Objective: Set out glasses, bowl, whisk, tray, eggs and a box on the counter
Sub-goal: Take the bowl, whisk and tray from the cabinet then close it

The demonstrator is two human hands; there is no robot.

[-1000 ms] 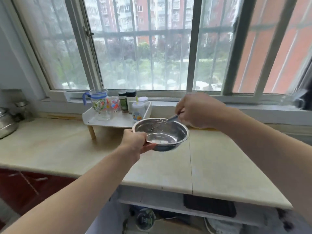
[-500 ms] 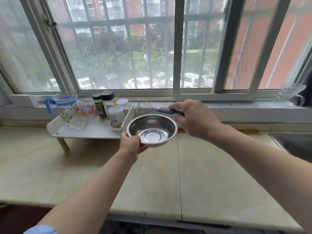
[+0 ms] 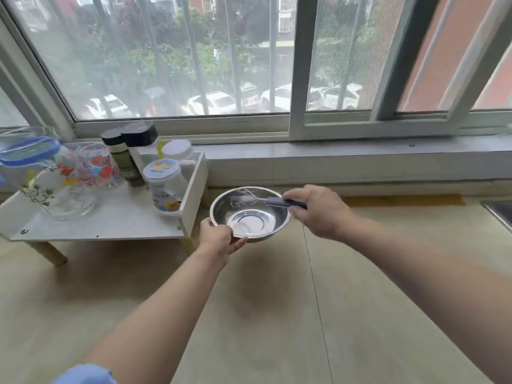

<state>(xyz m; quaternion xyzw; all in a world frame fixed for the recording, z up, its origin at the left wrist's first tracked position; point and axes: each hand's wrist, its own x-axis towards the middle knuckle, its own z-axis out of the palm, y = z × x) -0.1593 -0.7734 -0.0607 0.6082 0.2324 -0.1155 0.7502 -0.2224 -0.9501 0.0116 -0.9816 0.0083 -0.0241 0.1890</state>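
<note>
A shiny steel bowl (image 3: 250, 214) is low over the beige counter (image 3: 277, 314), just right of the white shelf. My left hand (image 3: 217, 239) grips its near left rim. My right hand (image 3: 318, 212) is closed on the dark handle of a wire whisk (image 3: 249, 199), whose wire head lies inside the bowl against its far wall. A painted drinking glass (image 3: 94, 164) and a glass jug with a blue lid (image 3: 30, 173) stand on the shelf. I cannot tell whether the bowl touches the counter.
A low white shelf on wooden legs (image 3: 105, 228) at the left carries black-capped bottles (image 3: 130, 153) and white jars (image 3: 163, 184). A window sill (image 3: 346, 153) runs along the back. A sink edge (image 3: 498, 214) shows at the far right.
The bowl has come down toward the counter next to the shelf. The whisk head went from above the far rim into the bowl. My view has moved closer and tilted down.
</note>
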